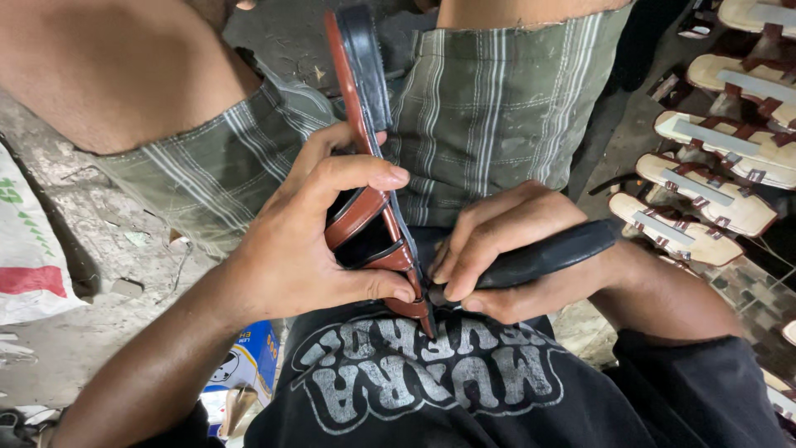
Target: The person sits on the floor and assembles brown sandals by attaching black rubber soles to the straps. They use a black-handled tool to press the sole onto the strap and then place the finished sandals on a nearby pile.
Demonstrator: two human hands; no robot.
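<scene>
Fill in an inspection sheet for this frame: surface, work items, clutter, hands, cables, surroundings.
Surface: rough grey concrete floor; the work rests over the person's lap.
Work items: brown leather sandal with black sole, held on edge; black-handled tool, its tip at the sandal's lower end.
Clutter: blue and white carton; white woven sack.
Hands: left hand grips the sandal; right hand grips the tool.
Cables: nothing seen.
Surroundings: row of unfinished tan sandals with brown straps on the right.
</scene>
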